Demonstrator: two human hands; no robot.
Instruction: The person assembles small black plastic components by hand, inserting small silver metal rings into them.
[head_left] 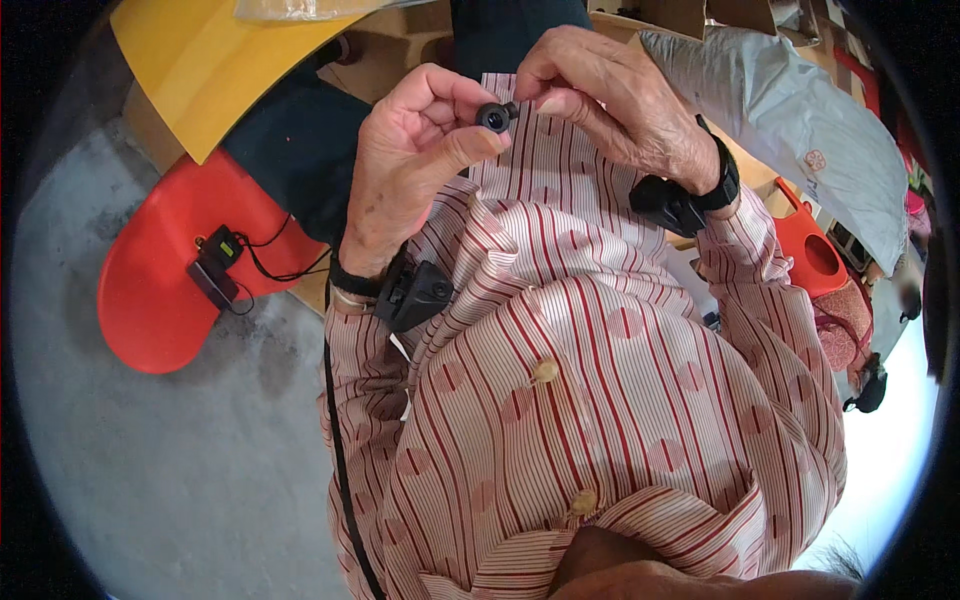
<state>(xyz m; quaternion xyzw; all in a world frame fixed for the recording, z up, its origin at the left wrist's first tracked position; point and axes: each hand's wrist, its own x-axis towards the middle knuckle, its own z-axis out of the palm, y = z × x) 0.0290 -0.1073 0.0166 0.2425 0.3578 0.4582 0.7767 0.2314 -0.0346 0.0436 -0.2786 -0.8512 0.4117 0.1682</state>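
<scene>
A small black ring-shaped part (493, 118) with a round hole in its middle is pinched between the thumb and index finger of my left hand (415, 140). From its upper right side sticks a short black stub (512, 108). My right hand (620, 105) is close against that stub, thumb and fingers curled together. Whatever lies between its fingertips is too small and hidden to make out. Both hands are raised above my lap, in front of my striped shirt (540, 330).
A yellow board (215, 75) reaches in at upper left. Below it stands a red plastic seat (165, 290) carrying a small black device (212, 280) with cables. At upper right lie a grey-white plastic sack (800, 130) and a red object with a round hole (812, 250).
</scene>
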